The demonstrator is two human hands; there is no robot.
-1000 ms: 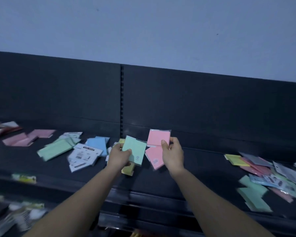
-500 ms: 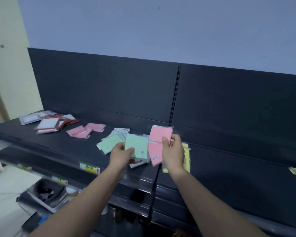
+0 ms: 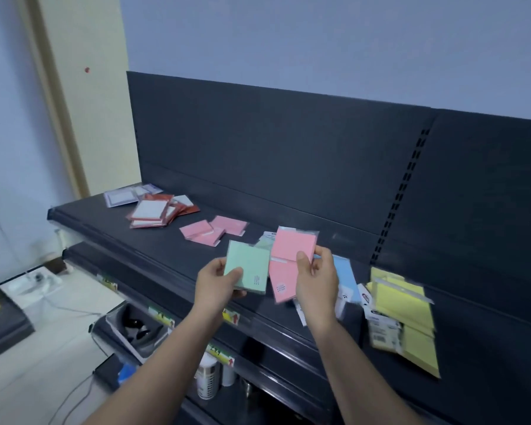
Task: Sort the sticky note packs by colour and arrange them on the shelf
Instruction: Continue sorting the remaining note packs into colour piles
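My right hand (image 3: 316, 280) grips two flat pink wrapped sticky-note packs (image 3: 292, 246), my left hand (image 3: 218, 283) a mint-green pack (image 3: 252, 268); the shelf's pink pile (image 3: 212, 231) lies ahead-left, nearer my left.

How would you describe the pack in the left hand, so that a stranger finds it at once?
Find the dark shelf along the wall; two hands are raised before its front edge. The left hand grips a flat green pack by its lower corner. The right hand beside it holds pink packs, so this is the only green one held.
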